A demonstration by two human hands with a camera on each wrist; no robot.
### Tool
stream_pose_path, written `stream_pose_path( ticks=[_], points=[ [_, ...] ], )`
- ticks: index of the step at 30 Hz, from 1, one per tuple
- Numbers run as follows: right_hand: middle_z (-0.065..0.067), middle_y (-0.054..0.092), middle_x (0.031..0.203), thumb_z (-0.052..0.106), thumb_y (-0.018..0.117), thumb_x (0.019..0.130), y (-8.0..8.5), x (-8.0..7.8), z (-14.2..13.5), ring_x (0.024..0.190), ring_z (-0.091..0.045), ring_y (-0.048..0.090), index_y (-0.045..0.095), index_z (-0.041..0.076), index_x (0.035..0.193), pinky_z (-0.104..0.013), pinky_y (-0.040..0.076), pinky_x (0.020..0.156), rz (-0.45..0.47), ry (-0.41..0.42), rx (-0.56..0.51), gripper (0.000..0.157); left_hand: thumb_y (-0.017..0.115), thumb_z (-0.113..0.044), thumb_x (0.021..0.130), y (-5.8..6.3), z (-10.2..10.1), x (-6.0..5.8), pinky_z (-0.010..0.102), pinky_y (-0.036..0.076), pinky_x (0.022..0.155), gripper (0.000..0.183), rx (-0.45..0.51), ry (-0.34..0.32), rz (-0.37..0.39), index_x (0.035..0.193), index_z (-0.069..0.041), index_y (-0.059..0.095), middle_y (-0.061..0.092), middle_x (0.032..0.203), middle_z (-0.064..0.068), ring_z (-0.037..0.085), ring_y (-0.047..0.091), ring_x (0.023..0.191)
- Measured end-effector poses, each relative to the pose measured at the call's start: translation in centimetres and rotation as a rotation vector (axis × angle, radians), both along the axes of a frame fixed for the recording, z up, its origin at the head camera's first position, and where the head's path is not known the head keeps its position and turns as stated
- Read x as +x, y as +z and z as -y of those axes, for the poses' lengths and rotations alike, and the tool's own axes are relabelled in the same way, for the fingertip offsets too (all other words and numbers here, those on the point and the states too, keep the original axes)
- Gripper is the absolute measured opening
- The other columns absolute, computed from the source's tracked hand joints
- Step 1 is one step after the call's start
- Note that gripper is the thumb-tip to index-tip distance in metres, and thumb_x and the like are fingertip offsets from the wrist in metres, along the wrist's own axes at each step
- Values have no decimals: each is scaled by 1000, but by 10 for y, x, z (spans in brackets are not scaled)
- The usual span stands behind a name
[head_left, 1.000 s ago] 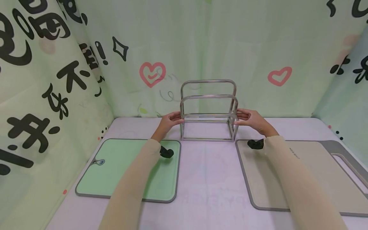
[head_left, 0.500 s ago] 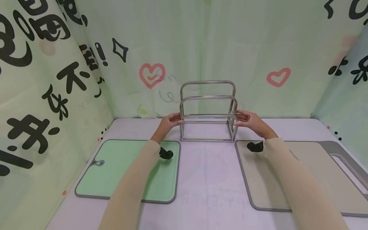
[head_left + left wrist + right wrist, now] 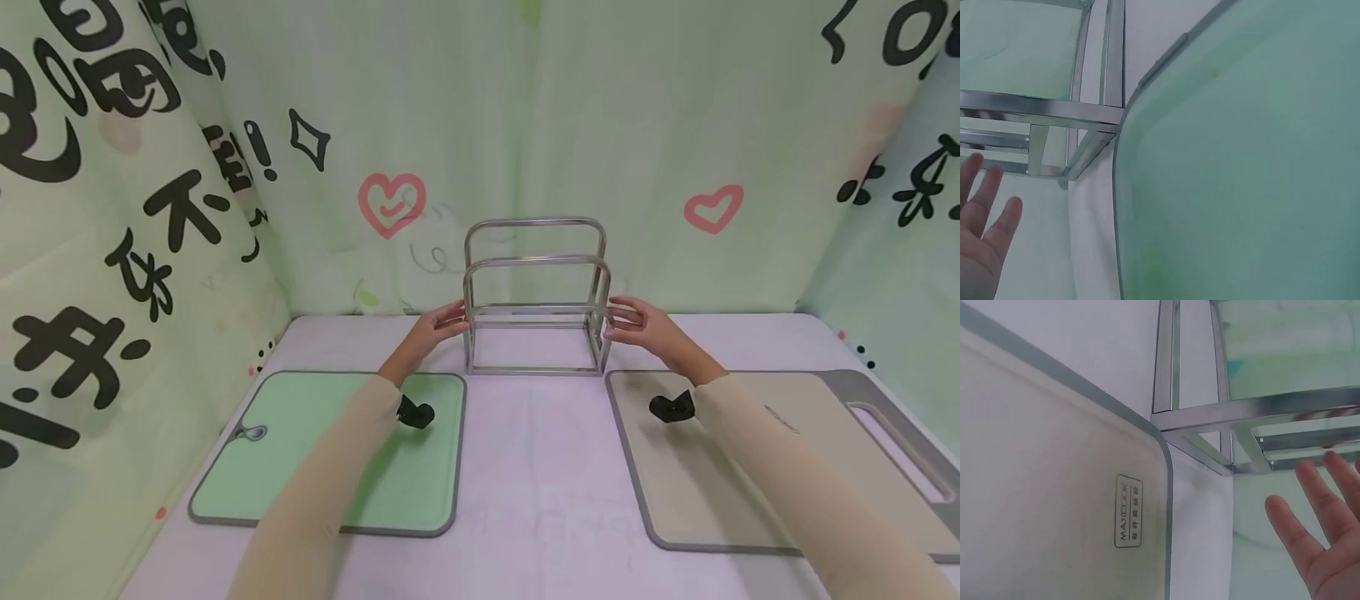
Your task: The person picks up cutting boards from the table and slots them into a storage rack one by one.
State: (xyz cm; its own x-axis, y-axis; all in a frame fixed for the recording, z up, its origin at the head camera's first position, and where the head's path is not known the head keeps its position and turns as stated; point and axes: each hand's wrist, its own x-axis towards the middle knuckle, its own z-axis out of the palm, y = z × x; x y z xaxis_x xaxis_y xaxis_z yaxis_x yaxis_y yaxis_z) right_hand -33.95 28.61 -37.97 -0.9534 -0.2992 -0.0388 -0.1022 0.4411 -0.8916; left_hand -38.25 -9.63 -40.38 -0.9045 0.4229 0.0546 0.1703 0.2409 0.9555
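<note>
A metal wire rack (image 3: 534, 309) with upright hoops stands at the back middle of the table. By its left side is my left hand (image 3: 427, 336), fingers extended at the frame. On the other side my right hand (image 3: 648, 329) is beside the rack, its fingers likewise extended. Both wrist views show spread fingers near the rack's bars, wrapped round nothing; whether fingertips still touch the metal I cannot tell. A green cutting board (image 3: 300, 408) with grey edging lies under my left forearm. A beige cutting board (image 3: 675, 483) lies under my right forearm.
The table (image 3: 536, 467) has a pale lilac cover, bare between the two boards. Printed green curtains (image 3: 600, 125) close in the back and both sides, right behind the rack. The beige board has a slotted handle (image 3: 903, 450) at its right end.
Earlier both hands held the rack's sides. Now the fingers have loosened and straightened, and the wrists have drawn slightly outward. The rack stays in place; the head view has shifted a little.
</note>
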Motion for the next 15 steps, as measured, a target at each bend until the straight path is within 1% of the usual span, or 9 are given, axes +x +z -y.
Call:
stream_pose_path(
  ticks=[4, 8, 10, 11, 12, 14, 15],
  points=[
    [-21, 26, 154, 24, 60, 93, 2, 13, -1, 140, -37, 28, 11, 5, 150, -50, 29, 110, -11, -20, -4, 78, 47, -19, 99, 2, 10, 7, 50, 22, 116, 54, -27, -18, -15, 148, -6, 28, 36, 150, 15, 31, 32, 140],
    [-21, 23, 154, 27, 59, 93, 6, 29, -3, 140, -39, 27, 9, 5, 151, -54, 29, 110, -23, -40, 34, 79, 45, -18, 99, 5, 18, 18, 50, 22, 116, 53, -28, -29, -25, 147, -2, 29, 35, 150, 19, 33, 32, 139],
    [-22, 24, 154, 27, 59, 93, 9, 36, -4, 139, -39, 27, 9, 5, 150, -53, 30, 108, -36, -41, 56, 79, 46, -19, 99, 7, 22, 24, 50, 22, 116, 53, -31, -35, -30, 146, -2, 30, 34, 150, 19, 34, 32, 139],
    [-22, 25, 153, 27, 59, 93, 10, 40, -4, 139, -39, 28, 9, 5, 150, -50, 34, 108, -43, -38, 69, 79, 46, -19, 99, 8, 24, 28, 51, 23, 116, 52, -36, -41, -37, 146, -2, 30, 34, 150, 19, 35, 32, 139],
    [-22, 26, 153, 26, 59, 93, 11, 44, -4, 139, -39, 29, 10, 5, 150, -44, 39, 106, -48, -34, 73, 79, 46, -19, 99, 10, 26, 32, 51, 23, 115, 52, -43, -46, -41, 146, -2, 31, 34, 150, 19, 36, 33, 139],
    [-22, 27, 152, 25, 60, 93, 14, 50, -3, 138, -40, 30, 11, 4, 150, -29, 46, 100, -54, -22, 74, 78, 47, -18, 98, 12, 29, 40, 53, 23, 115, 52, -45, -58, -50, 146, -2, 31, 34, 150, 20, 37, 33, 138],
    [-23, 28, 152, 24, 61, 92, 15, 54, -2, 137, -40, 30, 12, 4, 150, -21, 48, 95, -56, -16, 71, 78, 47, -17, 98, 14, 30, 44, 53, 24, 114, 52, -46, -65, -57, 146, -2, 32, 34, 150, 20, 38, 32, 138]
  ],
)
